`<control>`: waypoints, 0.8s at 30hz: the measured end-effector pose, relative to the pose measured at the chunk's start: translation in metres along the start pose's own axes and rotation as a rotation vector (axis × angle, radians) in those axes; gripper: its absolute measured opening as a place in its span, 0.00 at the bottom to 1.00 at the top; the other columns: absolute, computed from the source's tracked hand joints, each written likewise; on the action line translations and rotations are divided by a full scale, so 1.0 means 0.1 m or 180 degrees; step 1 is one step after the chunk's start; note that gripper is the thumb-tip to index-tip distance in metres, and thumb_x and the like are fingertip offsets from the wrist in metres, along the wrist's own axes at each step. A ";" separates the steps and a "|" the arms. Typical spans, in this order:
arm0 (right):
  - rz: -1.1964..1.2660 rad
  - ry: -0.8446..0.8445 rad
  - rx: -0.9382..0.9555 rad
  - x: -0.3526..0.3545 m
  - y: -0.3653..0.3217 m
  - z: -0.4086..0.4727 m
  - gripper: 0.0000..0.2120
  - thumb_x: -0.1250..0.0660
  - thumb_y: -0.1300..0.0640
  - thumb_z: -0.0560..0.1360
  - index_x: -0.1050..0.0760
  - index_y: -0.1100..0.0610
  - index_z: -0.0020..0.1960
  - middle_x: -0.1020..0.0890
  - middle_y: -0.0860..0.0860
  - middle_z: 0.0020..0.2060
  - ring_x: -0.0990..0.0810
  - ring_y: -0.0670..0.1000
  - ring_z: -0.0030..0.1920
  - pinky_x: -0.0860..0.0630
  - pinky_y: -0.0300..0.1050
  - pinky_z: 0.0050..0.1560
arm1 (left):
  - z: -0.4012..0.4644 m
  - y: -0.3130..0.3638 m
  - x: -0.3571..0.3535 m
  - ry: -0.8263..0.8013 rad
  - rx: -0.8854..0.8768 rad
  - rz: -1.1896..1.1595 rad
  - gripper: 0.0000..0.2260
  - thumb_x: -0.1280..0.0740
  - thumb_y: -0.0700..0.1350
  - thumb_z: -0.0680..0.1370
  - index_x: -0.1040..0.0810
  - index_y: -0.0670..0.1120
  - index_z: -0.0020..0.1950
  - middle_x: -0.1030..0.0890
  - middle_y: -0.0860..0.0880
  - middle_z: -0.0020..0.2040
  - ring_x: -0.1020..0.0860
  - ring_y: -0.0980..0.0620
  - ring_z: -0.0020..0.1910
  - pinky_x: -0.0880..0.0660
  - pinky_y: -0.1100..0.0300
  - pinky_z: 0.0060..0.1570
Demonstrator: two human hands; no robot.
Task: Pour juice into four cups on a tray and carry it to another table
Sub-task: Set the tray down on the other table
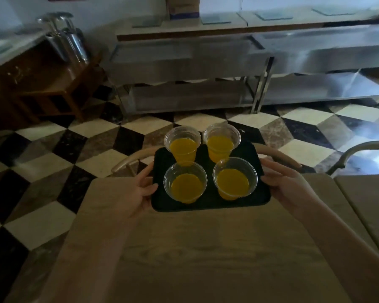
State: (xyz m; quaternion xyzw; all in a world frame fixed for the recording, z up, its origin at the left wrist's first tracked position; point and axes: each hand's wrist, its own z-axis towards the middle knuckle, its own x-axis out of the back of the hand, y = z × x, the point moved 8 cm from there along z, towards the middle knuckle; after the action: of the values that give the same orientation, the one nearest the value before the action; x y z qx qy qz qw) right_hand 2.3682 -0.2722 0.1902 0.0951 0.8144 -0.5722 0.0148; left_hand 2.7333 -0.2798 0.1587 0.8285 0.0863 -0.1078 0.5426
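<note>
A black tray [208,203] hovers over the far end of a light wooden table [206,248]. Several clear plastic cups stand upright on it, each partly filled with orange juice: two at the back [182,146] [221,143] and two at the front [185,185] [234,182]. My left hand [138,193] grips the tray's left edge, thumb on top. My right hand [287,184] grips the right edge the same way. Whether the tray touches the table I cannot tell.
A curved wooden chair back [278,155] sits just beyond the table's far edge. A second wooden table [368,204] adjoins on the right, with another chair [359,152] behind it. Steel counters [184,68] line the far wall across a checkered floor [53,171].
</note>
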 end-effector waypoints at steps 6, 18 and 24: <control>0.0056 0.0192 -0.0373 0.10 0.63 -0.06 0.24 0.42 0.75 0.78 0.25 0.58 0.69 0.15 0.59 0.56 0.15 0.58 0.54 0.16 0.49 0.46 | -0.05 -0.69 0.12 0.0281 0.0364 0.0196 0.19 0.41 0.31 0.82 0.24 0.48 0.67 0.12 0.47 0.50 0.14 0.47 0.49 0.18 0.54 0.45; -0.0332 0.0418 -0.0844 0.30 1.78 -0.26 0.25 0.41 0.75 0.78 0.23 0.52 0.66 0.14 0.55 0.53 0.14 0.54 0.51 0.18 0.47 0.45 | -0.21 -2.05 0.58 0.0648 0.1046 0.0255 0.28 0.41 0.30 0.82 0.32 0.54 0.76 0.20 0.44 0.66 0.20 0.43 0.62 0.22 0.46 0.55; -0.0360 0.0538 -0.1085 0.45 2.39 -0.42 0.25 0.40 0.73 0.77 0.22 0.52 0.67 0.14 0.53 0.55 0.16 0.57 0.56 0.21 0.59 0.57 | -0.40 -2.56 0.65 0.0811 0.1404 0.0430 0.19 0.40 0.31 0.83 0.27 0.52 0.66 0.20 0.47 0.56 0.21 0.45 0.54 0.25 0.46 0.57</control>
State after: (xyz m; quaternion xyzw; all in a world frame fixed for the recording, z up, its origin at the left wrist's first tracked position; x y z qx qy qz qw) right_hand 2.3686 -0.1481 -0.0233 0.0930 0.9020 -0.4159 -0.0698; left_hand 2.7329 -0.1397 -0.0690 0.9376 0.0727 0.0177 0.3396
